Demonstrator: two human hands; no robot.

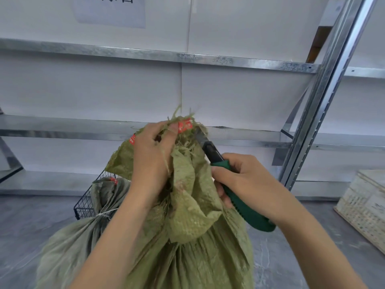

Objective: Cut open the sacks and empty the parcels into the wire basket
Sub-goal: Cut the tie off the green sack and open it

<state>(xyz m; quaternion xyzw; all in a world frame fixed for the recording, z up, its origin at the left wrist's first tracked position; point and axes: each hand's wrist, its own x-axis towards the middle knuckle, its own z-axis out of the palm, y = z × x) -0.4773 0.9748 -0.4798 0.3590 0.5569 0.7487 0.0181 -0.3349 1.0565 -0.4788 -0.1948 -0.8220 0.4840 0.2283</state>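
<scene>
Sack [187,253] neck bunched in the left hand [152,155]; right hand [250,182] grips a green knife [243,211], blade at the frayed top. Cutting looks barely begun. No parcels show, and the second sack [68,243] by the wire basket [85,203], left of both hands, is tied shut.

Only the person's arms show. The left hand [152,151] and right hand [245,182] are bare. The left forearm [116,236] and right forearm [312,236] are bare too, from wrist to the bottom edge of the view. Both forearms are slim and smooth. The fingers [227,163] are slender. One nail on a left fingertip looks short.
</scene>
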